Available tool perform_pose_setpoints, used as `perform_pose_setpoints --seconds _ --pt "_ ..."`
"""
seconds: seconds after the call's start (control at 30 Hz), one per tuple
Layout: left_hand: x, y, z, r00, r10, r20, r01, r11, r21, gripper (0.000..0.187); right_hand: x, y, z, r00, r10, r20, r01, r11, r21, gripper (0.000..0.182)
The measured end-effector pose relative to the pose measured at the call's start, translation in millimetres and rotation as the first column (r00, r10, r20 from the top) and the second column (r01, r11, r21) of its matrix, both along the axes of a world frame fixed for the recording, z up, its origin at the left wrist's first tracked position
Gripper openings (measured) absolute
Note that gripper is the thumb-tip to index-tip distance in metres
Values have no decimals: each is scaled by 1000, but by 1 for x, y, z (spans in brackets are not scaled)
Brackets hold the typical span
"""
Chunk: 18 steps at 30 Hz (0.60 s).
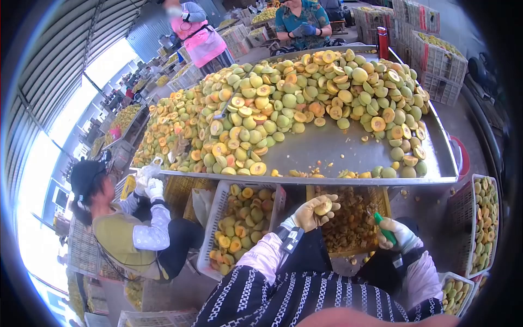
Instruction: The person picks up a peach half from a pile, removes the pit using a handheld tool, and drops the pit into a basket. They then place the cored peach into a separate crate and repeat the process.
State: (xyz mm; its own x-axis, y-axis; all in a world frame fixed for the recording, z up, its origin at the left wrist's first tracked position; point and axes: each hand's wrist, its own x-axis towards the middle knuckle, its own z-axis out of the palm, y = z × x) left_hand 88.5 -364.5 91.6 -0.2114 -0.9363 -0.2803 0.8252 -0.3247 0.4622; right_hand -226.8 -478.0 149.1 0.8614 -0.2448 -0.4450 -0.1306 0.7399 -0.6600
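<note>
In my gloved left hand (308, 213) is a peach half (323, 207), gripped by curled fingers with its pale yellow side showing. My gloved right hand (400, 233) is wrapped round the green handle (385, 228) of a small tool; its working end is too small to make out. Below and between both hands stands a yellow crate (388, 204) of brownish pits and scraps. Just beyond them is a metal table (327, 147) heaped with yellow-green peach halves (256, 103), many with orange flesh exposed.
A white crate (279, 201) of peach halves stands left of my left hand. Another filled crate (469, 240) is at the right. A co-worker (128, 229) sits at the left; another (303, 24) works across the table. A red cylinder (383, 43) stands at the table's far corner.
</note>
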Motion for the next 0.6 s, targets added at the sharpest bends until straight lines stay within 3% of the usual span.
perform_pose_setpoints --seconds 0.6 --pt "1 3 -1 1000 -1 -13 1 1000 -24 39 -6 1 -6 996 -4 84 4 1000 -8 40"
